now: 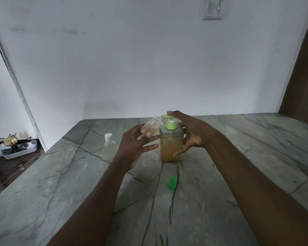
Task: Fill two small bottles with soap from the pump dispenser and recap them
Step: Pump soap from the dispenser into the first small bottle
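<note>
A square clear pump dispenser (170, 148) with amber soap and a light green pump head stands mid-table. My left hand (133, 144) holds a small clear uncapped bottle (152, 126), tilted with its mouth at the pump spout. My right hand (188, 132) wraps the dispenser's right side, one finger resting on top of the pump head. A second small clear bottle (109, 148) with a white cap stands upright left of my left hand. A green cap (172, 183) lies on the table in front of the dispenser.
The grey veined stone table (238, 174) runs to a white wall at the back. A white tray with clutter (16, 148) sits on a dark surface far left. A brown door frame (302, 77) stands at the right.
</note>
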